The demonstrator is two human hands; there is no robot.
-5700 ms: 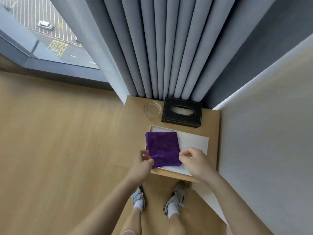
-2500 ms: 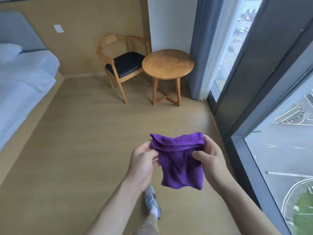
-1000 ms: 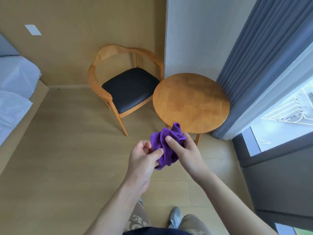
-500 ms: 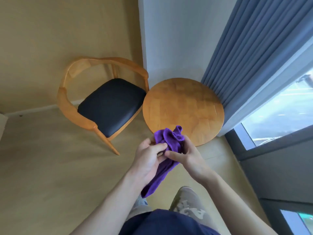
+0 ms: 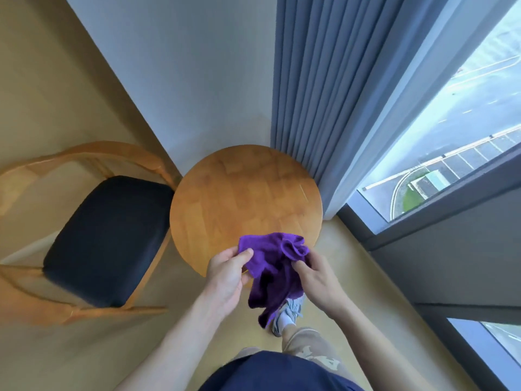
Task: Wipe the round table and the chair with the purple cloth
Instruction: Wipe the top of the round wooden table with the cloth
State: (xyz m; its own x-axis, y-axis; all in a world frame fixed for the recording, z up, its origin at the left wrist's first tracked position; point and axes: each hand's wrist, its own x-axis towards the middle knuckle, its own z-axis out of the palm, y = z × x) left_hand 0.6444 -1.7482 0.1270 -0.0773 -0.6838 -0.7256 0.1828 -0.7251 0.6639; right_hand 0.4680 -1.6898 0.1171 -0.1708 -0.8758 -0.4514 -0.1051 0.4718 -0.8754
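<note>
The round wooden table [image 5: 245,193] stands right in front of me, its top bare. I hold the crumpled purple cloth [image 5: 270,266] over the table's near edge. My left hand [image 5: 227,273] pinches the cloth's left corner between thumb and fingers. My right hand [image 5: 318,280] grips its right side, and the lower part of the cloth hangs down between my hands. The wooden chair [image 5: 104,238] with a black seat cushion stands to the left of the table, touching or almost touching its rim.
A white wall [image 5: 183,80] rises behind the table. Grey-blue curtains [image 5: 318,94] hang at the table's right, beside a large window [image 5: 451,136]. My foot in a pale shoe [image 5: 287,314] is on the wooden floor [image 5: 366,292] below the cloth.
I have walked up to the table, which now lies directly below my hands. The cloth has been opened out a little between both hands.
</note>
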